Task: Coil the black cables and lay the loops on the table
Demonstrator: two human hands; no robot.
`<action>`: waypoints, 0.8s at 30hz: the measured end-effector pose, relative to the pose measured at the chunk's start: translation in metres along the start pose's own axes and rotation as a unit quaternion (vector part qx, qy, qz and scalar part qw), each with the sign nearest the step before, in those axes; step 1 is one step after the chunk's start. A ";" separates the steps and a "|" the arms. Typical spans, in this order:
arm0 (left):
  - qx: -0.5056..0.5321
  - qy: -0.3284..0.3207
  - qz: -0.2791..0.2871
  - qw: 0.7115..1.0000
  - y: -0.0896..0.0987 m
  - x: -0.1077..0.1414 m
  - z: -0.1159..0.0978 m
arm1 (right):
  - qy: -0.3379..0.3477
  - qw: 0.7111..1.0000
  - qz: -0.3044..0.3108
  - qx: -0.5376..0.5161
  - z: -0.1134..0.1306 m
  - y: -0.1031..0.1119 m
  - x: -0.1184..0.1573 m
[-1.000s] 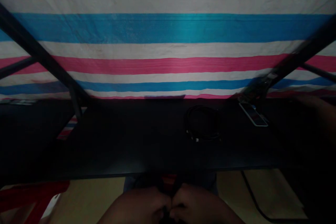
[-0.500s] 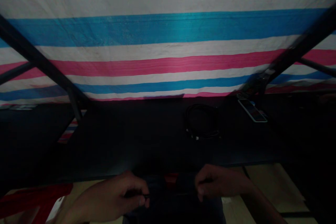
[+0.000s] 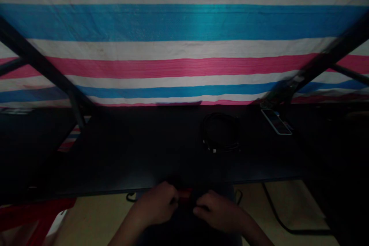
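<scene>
My left hand (image 3: 163, 203) is closed at the near edge of the dark table (image 3: 129, 153), above my lap. To its right, my right hand (image 3: 215, 210) is also closed, its fingertips pointing left. A thin black cable (image 3: 131, 198) shows as a loop left of my left hand, and another dark loop (image 3: 239, 196) hangs beyond my right hand. What lies inside the fingers is too dark to make out. On the table rests a coiled black cable (image 3: 220, 148) with light connector tips.
A phone (image 3: 276, 122) lies on the table at the right, near a dark metal strut (image 3: 331, 59). Another strut (image 3: 43, 65) slopes at the left. Striped sheeting (image 3: 184, 69) hangs behind. A red stool (image 3: 37, 215) stands at the lower left.
My hands have come closer together and my left hand has moved right and up. Dark cable loops now show outside both hands. The view has shifted slightly.
</scene>
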State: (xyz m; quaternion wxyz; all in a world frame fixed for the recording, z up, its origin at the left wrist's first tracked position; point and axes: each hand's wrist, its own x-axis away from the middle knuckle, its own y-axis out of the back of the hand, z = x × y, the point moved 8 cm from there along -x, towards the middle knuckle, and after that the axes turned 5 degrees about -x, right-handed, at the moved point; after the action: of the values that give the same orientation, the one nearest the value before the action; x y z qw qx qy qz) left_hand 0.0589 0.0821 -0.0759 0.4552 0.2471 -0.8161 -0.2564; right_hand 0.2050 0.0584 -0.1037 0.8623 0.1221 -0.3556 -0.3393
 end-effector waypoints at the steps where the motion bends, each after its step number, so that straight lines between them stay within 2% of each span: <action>1: 0.020 -0.023 0.004 1.000 -0.003 -0.004 -0.006 | 0.019 1.000 -0.003 -0.021 0.004 -0.002 -0.002; 5: 0.091 -0.121 0.028 0.988 -0.005 -0.010 -0.026 | 0.065 0.992 0.022 -0.109 0.010 -0.006 -0.007; 8: 0.130 -0.139 0.021 0.981 0.004 -0.005 -0.015 | 0.056 0.991 0.046 -0.115 -0.004 0.007 -0.004; 10: 0.151 -0.133 0.021 0.979 0.005 -0.001 0.000 | 0.054 0.990 0.062 -0.111 -0.014 0.017 -0.001; 12: 0.151 -0.123 0.040 0.980 -0.004 0.000 0.010 | 0.054 0.989 0.086 -0.109 -0.019 0.018 0.000; 14: 0.131 -0.110 0.054 0.984 -0.019 -0.002 0.012 | 0.048 0.989 0.095 -0.101 -0.019 0.009 -0.003; 17: 0.100 -0.072 0.054 0.991 -0.041 -0.010 0.005 | 0.026 0.994 0.075 -0.070 -0.013 -0.015 -0.013; 20: 0.109 -0.057 0.043 0.992 -0.050 -0.015 -0.006 | 0.014 0.996 0.065 -0.054 -0.008 -0.036 -0.022; 22: 0.127 -0.064 0.033 0.989 -0.049 -0.014 -0.004 | 0.020 0.995 0.064 -0.070 -0.009 -0.036 -0.024; 24: 0.138 -0.057 0.031 0.988 -0.047 -0.011 0.009 | 0.023 0.994 0.069 -0.084 -0.017 -0.027 -0.022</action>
State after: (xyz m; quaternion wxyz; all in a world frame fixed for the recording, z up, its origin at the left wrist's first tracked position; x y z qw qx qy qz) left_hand 0.0641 0.0557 -0.1176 0.3771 0.2667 -0.8756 -0.1411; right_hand 0.1916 0.0527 -0.1395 0.8989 0.0326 -0.3132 -0.3048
